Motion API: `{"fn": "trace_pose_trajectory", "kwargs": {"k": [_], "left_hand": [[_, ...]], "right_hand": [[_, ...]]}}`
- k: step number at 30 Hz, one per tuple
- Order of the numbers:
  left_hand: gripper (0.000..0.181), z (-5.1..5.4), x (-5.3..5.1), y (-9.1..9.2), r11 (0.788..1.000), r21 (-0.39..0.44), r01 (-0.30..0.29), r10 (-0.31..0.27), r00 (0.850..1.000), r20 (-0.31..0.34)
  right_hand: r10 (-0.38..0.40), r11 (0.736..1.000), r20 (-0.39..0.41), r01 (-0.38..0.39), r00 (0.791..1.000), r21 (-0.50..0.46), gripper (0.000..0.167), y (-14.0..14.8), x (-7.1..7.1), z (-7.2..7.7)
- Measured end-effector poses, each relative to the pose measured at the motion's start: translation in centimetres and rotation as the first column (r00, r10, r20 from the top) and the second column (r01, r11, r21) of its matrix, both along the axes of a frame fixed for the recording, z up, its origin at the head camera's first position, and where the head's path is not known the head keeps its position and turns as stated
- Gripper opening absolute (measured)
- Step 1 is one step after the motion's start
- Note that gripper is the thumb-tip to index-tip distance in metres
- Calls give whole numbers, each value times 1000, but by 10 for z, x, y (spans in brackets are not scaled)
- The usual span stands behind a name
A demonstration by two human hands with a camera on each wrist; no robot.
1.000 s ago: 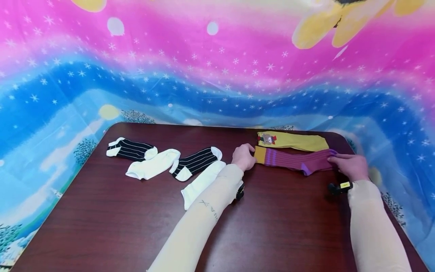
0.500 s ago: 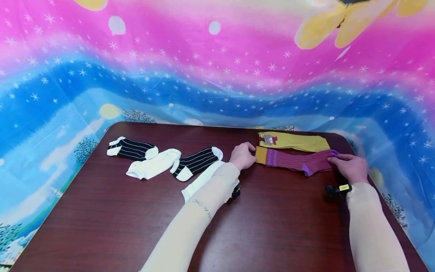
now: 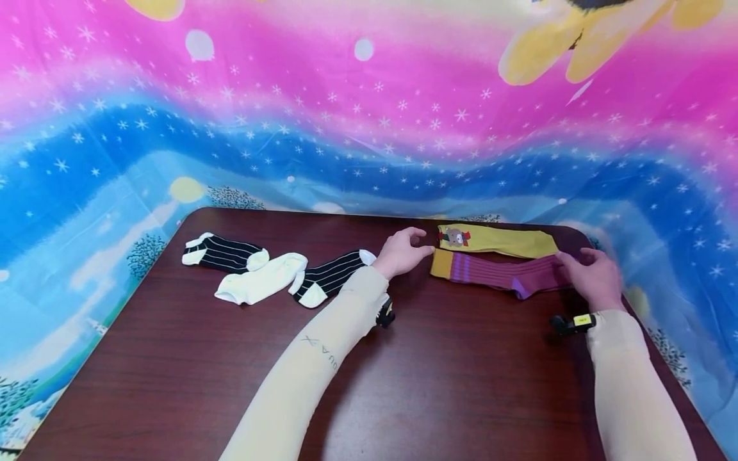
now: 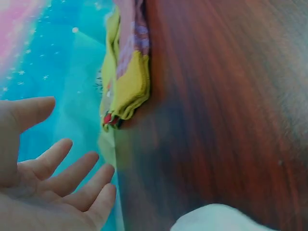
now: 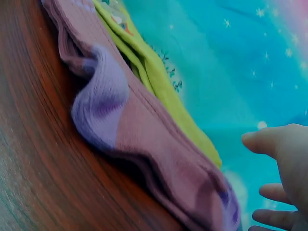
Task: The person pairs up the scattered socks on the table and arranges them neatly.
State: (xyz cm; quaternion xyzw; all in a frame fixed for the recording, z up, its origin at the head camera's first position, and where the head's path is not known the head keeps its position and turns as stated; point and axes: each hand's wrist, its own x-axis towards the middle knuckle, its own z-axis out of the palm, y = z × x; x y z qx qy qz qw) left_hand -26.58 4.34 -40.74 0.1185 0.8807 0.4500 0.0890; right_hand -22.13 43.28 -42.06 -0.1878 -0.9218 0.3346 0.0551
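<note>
A purple ribbed sock point(image 3: 490, 272) with a mustard cuff and lilac heel lies flat at the right of the table. Just behind it lies a yellow sock point(image 3: 507, 240) with a bear face near its cuff. My left hand point(image 3: 401, 251) hovers beside the mustard cuff, fingers parted and holding nothing; the left wrist view shows its fingers point(image 4: 82, 173) apart from both socks. At the toe end is my right hand point(image 3: 594, 278). In the right wrist view, its thumb point(image 5: 262, 140) and fingers are spread, clear of the purple sock's toe point(image 5: 231, 209).
To the left lie two black striped socks, one farther off point(image 3: 225, 253) and one nearer point(image 3: 331, 275), with a white sock point(image 3: 262, 278) between them. A patterned cloth point(image 3: 369, 128) hangs behind the brown table point(image 3: 202, 384).
Both hands have let go of the purple sock, their fingers spreading. My left hand has drawn slightly left and back, and its forearm now covers a second white sock. The socks stay put.
</note>
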Motion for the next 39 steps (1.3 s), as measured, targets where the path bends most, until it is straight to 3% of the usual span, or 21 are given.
{"fn": "trace_pose_trajectory", "kwargs": {"k": [5,9,13,18,27,31,34,39], "left_hand": [[69,10,1,-6,998,-49,31,-31,999,-16],[81,14,0,-8,984,-173,43,-60,994,-95],[88,15,-1,-12,966,-259,22,-69,982,-175],[93,17,-1,-21,954,-298,-12,-54,976,-211],[96,17,-1,-46,867,-492,-85,-79,949,-304],[99,15,-1,-57,829,-547,-113,-95,936,-338],[102,14,1,-65,811,-570,-128,-98,932,-348],[103,15,3,-78,801,-579,-153,-84,929,-361]], "right_hand": [[40,999,-23,-40,999,7,101,-10,-4,7],[90,996,-25,-90,996,3,102,-19,-7,12],[141,990,-1,-141,990,0,101,-30,-8,17],[202,979,-8,-201,979,24,98,-41,-8,21],[291,922,-45,-267,956,281,96,-59,-7,21],[306,903,-61,-269,950,335,98,-68,-5,21],[313,894,-62,-272,948,357,102,-75,-3,19],[321,876,-60,-273,945,399,109,-86,1,18]]}}
